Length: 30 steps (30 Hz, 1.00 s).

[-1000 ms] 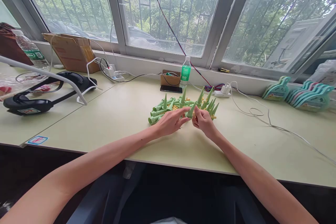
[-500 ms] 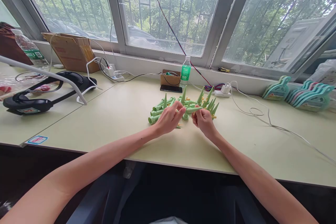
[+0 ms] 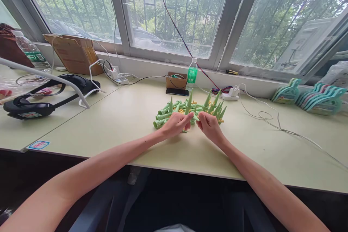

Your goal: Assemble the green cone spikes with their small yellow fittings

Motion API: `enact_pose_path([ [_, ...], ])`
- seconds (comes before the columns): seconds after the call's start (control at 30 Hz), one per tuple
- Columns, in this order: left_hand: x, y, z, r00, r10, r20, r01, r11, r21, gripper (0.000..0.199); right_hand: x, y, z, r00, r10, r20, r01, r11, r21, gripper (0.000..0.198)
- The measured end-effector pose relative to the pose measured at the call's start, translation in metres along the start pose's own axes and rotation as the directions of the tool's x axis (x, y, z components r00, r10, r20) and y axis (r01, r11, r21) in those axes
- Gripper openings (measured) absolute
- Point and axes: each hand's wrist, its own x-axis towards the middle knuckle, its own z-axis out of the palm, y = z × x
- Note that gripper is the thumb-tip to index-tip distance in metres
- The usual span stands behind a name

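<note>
My left hand (image 3: 178, 124) is closed around a light green plastic cone (image 3: 195, 118), whose narrow end shows between the hands. My right hand (image 3: 208, 124) is also closed, its thumb and fingertips pinching at the tip side of that cone. The cone's wide end is hidden in the left fingers. Right behind both hands lies a pile of light green tubes (image 3: 160, 117) with small yellow pegs among them. Several green spikes (image 3: 206, 100) stand upright in this pile.
A phone (image 3: 177, 91) lies before a small cardboard box (image 3: 176, 79), beside a green-labelled bottle (image 3: 192, 73). A black headset (image 3: 35, 108) rests at left. White cables (image 3: 274, 123) cross the right side. Stacked teal plastic pieces (image 3: 322, 99) stand at far right.
The cone has turned and shifted into my left hand, so less of it shows. My left hand has rolled over it, and my right hand has moved slightly left.
</note>
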Motion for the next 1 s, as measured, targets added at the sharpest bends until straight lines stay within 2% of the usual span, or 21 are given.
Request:
enact_pose_path([
  [0.37, -0.0006, 0.0011, -0.0025, 1.000, 0.004, 0.024, -0.004, 1.000, 0.002, 0.067, 0.0000, 0.0013, -0.0009, 1.000, -0.009, -0.016, 0.008, 0.998, -0.065, 0.053],
  [0.63, -0.0002, 0.0005, -0.0029, 0.999, -0.004, 0.039, 0.005, 1.000, -0.015, 0.064, 0.0003, 0.0052, -0.0015, 0.999, 0.044, -0.028, -0.045, 0.999, -0.023, 0.055],
  [1.0, -0.0009, 0.0049, -0.0054, 0.997, -0.036, 0.067, 0.042, 0.996, -0.076, 0.058, -0.0009, -0.0016, -0.0032, 1.000, 0.017, -0.012, -0.017, 0.999, -0.037, 0.053],
])
